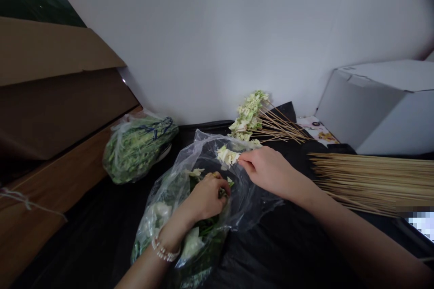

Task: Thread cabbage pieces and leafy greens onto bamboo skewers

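My left hand (206, 198) reaches into an open clear plastic bag (176, 189) of green and pale leafy vegetable pieces, fingers curled closed on pieces inside. My right hand (267, 169) pinches a thin skewer whose tip carries a bunch of pale vegetable pieces (228, 156), held just above the bag's mouth. A beaded bracelet (164, 250) sits on my left wrist.
A pile of loaded skewers (252, 117) lies by the wall. Bare bamboo skewers (369, 178) lie in a heap at right. A second bag of greens (137, 146) sits left, by cardboard boxes (50, 86). A white box (379, 104) stands at right. Black sheeting (101, 235) covers the surface.
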Action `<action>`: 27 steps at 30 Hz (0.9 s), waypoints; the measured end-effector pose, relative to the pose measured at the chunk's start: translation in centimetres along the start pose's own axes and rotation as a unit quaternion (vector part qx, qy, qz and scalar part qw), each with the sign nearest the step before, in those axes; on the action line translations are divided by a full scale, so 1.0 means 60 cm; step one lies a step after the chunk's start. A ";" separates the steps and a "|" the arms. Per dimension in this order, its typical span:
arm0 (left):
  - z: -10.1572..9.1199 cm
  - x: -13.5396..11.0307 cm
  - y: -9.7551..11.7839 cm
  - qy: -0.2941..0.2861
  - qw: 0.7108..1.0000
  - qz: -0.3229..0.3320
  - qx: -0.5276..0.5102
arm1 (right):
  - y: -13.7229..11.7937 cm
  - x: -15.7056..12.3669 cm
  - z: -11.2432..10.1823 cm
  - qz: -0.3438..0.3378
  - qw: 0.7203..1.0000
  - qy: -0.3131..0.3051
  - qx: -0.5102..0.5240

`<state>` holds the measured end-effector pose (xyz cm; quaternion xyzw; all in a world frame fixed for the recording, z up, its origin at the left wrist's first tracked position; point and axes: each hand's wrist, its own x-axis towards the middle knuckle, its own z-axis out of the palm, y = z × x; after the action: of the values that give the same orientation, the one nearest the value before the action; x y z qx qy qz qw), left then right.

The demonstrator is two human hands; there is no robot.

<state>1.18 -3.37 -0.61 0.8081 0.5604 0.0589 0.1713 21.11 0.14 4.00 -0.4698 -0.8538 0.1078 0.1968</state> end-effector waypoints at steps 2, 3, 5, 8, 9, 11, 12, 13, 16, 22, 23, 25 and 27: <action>0.000 -0.002 0.001 -0.014 1.000 0.010 0.023 | 0.000 0.000 0.000 -0.007 1.000 0.001 0.000; 0.000 -0.003 0.001 -0.020 0.999 0.014 0.030 | 0.001 0.000 0.000 -0.010 1.000 0.001 0.001; 0.001 -0.003 0.000 -0.035 0.999 0.019 0.033 | 0.001 0.000 0.000 -0.013 1.000 0.001 0.003; -0.001 -0.002 -0.003 -0.054 0.998 0.027 0.028 | 0.002 0.000 -0.002 -0.006 1.000 0.000 0.005; -0.002 -0.002 -0.004 -0.061 0.997 0.032 0.024 | 0.003 0.000 -0.002 -0.004 1.000 0.000 0.004; -0.004 -0.002 -0.005 -0.076 0.996 0.048 0.011 | 0.003 0.000 -0.002 -0.003 1.000 -0.001 0.000; -0.005 -0.002 -0.007 -0.084 0.995 0.057 0.005 | 0.003 0.000 -0.002 -0.004 1.000 -0.002 -0.001; -0.005 -0.002 -0.008 -0.090 0.994 0.066 0.000 | 0.003 0.001 -0.001 -0.004 1.000 -0.002 -0.002; -0.002 -0.002 -0.013 -0.075 0.994 0.071 -0.022 | 0.002 0.001 -0.001 -0.004 1.000 0.001 -0.002; 0.003 0.004 -0.020 0.068 0.990 0.017 -0.119 | 0.001 0.000 -0.006 -0.011 1.000 0.009 -0.010; 0.002 0.006 -0.020 0.094 0.986 0.002 -0.137 | 0.001 0.000 -0.006 -0.010 1.000 0.008 -0.009; -0.002 0.010 -0.018 0.143 0.974 -0.032 -0.175 | 0.002 0.000 -0.006 -0.006 1.000 0.008 -0.004; -0.005 0.013 -0.018 0.168 0.955 -0.064 -0.235 | 0.004 0.001 -0.006 -0.006 1.000 0.010 0.004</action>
<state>0.46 -2.25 -0.79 0.6862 0.6017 0.3132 0.2627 21.43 0.29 4.25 -0.4648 -0.8542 0.1056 0.2075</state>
